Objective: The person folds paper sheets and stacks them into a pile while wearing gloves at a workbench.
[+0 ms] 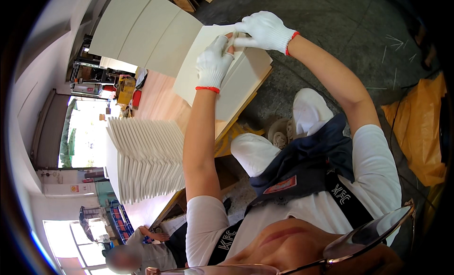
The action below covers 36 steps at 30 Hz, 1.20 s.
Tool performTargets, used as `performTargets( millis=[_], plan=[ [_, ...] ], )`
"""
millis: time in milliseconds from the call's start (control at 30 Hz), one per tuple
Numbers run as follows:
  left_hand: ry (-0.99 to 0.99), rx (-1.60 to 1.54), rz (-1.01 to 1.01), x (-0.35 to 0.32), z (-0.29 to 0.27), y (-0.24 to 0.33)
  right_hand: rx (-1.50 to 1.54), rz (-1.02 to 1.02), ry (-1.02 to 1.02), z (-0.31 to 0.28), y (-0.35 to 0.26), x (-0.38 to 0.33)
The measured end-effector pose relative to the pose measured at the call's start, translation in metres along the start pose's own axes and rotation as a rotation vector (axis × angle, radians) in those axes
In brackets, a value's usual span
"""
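My left hand (213, 64), in a white knit glove with a red cuff and bare fingertips, lies over a stack of cream-white sheets (246, 71) on a wooden table. Its thumb and finger curl together near the stack's far edge; whatever is between them is too small to make out. From the right, my right hand (267, 31), gloved alike, reaches across the same edge. Two of its fingers stretch apart toward the left fingertips, touching or almost touching them.
A tall pile of folded white sheets (146, 156) stands on the table (158, 97) to the left. Large cream panels (146, 31) lie beyond. Orange sheeting (418, 128) is on the floor at right. Another person (156, 246) is at the lower left.
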<state>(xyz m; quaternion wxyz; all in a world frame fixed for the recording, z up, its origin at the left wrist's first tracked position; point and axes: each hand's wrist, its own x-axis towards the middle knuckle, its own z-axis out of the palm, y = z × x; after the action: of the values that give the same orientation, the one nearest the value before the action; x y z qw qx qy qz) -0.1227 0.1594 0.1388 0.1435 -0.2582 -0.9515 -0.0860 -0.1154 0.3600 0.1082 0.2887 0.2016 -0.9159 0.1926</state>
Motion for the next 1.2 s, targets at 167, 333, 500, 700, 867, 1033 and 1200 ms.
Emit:
performTargets(
  millis=[167,333,500,700,867,1033,1200],
  plan=[
    [0.013,-0.139,0.019,-0.006,-0.008,0.0,0.396,0.282,-0.041,0.005,-0.01,0.006],
    [-0.108,-0.438,-0.068,-0.011,-0.016,0.0,0.555,0.425,0.048,0.019,-0.014,0.001],
    [-0.062,-0.398,-0.022,-0.012,-0.011,0.001,0.535,0.414,0.136,0.029,-0.014,0.0],
    [-0.042,-0.523,-0.06,-0.011,-0.008,-0.002,0.537,0.402,0.142,0.029,-0.013,-0.002],
    [0.1,-0.516,-0.031,-0.014,-0.007,0.001,0.513,0.435,0.015,0.01,-0.023,-0.005],
    [-0.056,-0.377,-0.041,-0.012,-0.01,0.001,0.504,0.439,0.068,0.024,-0.015,-0.004],
    [-0.032,-0.344,0.0,-0.012,-0.006,-0.001,0.502,0.438,0.078,0.024,-0.016,-0.004]
  ],
)
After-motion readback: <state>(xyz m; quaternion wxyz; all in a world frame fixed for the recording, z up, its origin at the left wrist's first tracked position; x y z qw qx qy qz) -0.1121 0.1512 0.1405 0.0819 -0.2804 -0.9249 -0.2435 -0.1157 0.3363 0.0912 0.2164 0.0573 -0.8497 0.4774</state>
